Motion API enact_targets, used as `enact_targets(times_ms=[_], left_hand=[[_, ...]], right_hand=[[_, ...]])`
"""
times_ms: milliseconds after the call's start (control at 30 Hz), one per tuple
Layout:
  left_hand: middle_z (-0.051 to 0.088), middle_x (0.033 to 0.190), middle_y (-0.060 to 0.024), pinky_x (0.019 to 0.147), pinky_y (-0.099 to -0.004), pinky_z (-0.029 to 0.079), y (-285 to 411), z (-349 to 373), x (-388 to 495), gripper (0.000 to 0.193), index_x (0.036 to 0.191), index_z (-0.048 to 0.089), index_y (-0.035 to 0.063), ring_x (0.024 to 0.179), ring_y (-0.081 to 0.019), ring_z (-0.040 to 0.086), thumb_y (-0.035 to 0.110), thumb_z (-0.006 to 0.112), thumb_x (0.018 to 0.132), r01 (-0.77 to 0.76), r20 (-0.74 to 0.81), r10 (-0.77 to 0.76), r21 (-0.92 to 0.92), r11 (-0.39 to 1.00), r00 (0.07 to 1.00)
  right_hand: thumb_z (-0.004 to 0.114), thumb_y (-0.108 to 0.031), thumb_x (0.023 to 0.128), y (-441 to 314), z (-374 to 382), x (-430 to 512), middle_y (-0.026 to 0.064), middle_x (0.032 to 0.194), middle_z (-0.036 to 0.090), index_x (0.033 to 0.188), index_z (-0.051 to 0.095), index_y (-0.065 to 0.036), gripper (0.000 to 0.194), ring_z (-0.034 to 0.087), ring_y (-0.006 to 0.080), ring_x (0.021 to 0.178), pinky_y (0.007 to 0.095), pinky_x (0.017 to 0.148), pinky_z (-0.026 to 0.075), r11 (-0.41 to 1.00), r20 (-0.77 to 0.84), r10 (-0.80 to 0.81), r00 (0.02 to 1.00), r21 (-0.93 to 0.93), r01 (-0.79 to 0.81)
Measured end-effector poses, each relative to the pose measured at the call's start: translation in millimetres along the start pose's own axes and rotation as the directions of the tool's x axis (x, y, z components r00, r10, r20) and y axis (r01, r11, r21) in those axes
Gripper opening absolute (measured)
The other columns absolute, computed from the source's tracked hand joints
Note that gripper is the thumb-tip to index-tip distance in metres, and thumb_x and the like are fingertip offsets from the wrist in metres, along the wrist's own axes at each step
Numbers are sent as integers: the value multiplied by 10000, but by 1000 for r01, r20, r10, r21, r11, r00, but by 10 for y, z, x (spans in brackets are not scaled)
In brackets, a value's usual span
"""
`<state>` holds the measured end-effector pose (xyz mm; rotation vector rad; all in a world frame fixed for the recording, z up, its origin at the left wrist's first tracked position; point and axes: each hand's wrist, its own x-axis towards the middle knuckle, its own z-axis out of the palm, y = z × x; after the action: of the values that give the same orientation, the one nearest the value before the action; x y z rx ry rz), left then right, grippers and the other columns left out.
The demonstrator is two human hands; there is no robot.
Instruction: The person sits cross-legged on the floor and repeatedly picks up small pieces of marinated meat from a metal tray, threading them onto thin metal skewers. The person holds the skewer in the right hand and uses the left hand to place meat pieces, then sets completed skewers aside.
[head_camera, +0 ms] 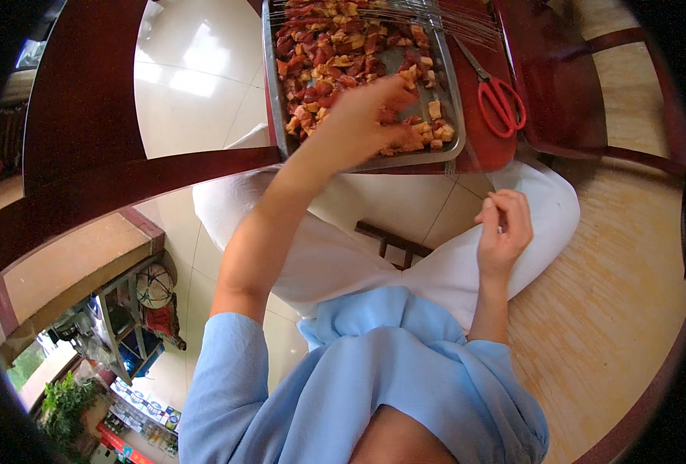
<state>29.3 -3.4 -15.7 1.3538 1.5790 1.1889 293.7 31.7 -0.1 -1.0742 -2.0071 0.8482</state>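
A metal tray (458, 124) holds marinated red meat pieces (325, 64) and pale cubes (434, 109). My left hand (372, 113), somewhat blurred, reaches over the tray's near part. Its thumb and fingers are spread at the meat, and nothing shows gripped between them. Above my right thigh is my right hand (505, 226), with fingers curled and the thumb against them. A faint thin line runs up from it toward the tray; whether it holds a skewer is unclear. Many thin metal skewers (401, 10) lie across the tray's far end.
Red-handled scissors (501, 107) lie right of the tray on a red surface (482, 152). A dark wooden chair or bench (557, 75) stands farther right. A dark wooden bar (204, 165) runs leftward. Below left are a ball (154, 286), a shelf (119, 325) and a green plant (67, 403).
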Motion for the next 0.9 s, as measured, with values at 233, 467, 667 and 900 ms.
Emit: enact_targets(times_ms=[233,467,667,900], left_hand=[[662,1045,-188,763,-433,527,-304,-402,115,552,1288,501,56,919,-383,641,-87,564,759,140,-381,192,690,710,904],[643,932,-216,700,-466,516,-193,-292,168,604,1341,450,92,852,-392,634,-73,541,767,205,-262,23,803,560,965],[647,1004,-216,782,-413,534,-166,-323,125,464,1300,495,45,993,-339,639,29,590,847,65,-287,43,357,932,957],[609,1124,-151,868,-383,574,13,-301,163,410,1341,396,-31,1011,-245,636,75,526,967,64,-34,-170,-840,539,985]], right_hand=[[532,12,887,106,-84,10,69,852,559,876,546,16,18,562,104,609,202,488,402,954,-65,213,975,231,-193],[477,-77,948,94,32,-118,10,784,522,884,480,-47,71,395,32,577,180,483,283,621,170,456,873,642,-450],[530,-78,946,0,158,-215,-33,682,460,858,456,-72,116,402,30,584,186,501,321,644,319,428,845,549,-533],[545,-68,952,-75,243,-221,3,715,550,1111,608,-1,183,503,51,617,193,552,410,767,347,315,883,455,-452]])
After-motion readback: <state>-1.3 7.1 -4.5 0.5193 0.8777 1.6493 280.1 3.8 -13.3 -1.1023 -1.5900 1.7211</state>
